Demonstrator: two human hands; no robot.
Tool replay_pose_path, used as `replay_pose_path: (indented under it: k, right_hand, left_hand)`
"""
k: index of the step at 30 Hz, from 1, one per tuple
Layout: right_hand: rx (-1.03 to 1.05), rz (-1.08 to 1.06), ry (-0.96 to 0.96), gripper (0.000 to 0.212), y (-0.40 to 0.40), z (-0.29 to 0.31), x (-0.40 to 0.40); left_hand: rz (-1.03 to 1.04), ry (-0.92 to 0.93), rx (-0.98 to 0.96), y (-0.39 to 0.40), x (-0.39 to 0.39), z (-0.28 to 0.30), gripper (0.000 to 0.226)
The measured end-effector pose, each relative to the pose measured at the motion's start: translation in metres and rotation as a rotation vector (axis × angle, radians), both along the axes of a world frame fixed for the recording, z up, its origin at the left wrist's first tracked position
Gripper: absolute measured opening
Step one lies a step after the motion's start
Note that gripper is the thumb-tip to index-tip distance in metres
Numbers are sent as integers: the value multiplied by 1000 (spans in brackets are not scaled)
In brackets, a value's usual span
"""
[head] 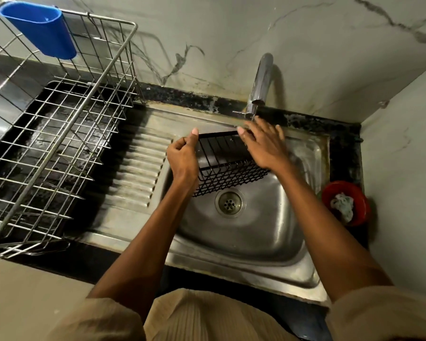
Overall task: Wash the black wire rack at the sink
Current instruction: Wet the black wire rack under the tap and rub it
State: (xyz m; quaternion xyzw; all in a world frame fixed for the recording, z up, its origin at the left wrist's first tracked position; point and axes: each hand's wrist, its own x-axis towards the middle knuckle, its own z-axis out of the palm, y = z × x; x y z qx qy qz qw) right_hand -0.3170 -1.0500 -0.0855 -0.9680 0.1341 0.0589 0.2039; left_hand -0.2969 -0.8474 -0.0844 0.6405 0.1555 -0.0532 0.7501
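The black wire rack (228, 168), a small basket, is held tilted over the steel sink (268, 232), just below the tap (261, 82). My left hand (183, 157) grips the rack's left end, thumb up along the top rim. Over the rack's right end lies my right hand (265, 143), fingers spread and reaching toward the tap's lever. Whether it grips the wire underneath is hidden. I see no water running.
The drain (229, 203) lies under the rack. A ribbed drainboard (138, 168) is left of the basin. A large steel dish rack (54, 134) with a blue cup holder (42, 29) fills the left counter. A red bowl (344, 203) with a scrubber sits right of the sink.
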Motion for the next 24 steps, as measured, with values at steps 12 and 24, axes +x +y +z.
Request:
replay_pose_path:
  k: [12, 24]
  right_hand:
    - [-53, 249, -119, 61, 53, 7, -33]
    - [867, -282, -14, 49, -9, 14, 3]
  left_hand:
    - [153, 183, -180, 13, -6, -18, 42]
    - [221, 397, -485, 38, -40, -42, 32]
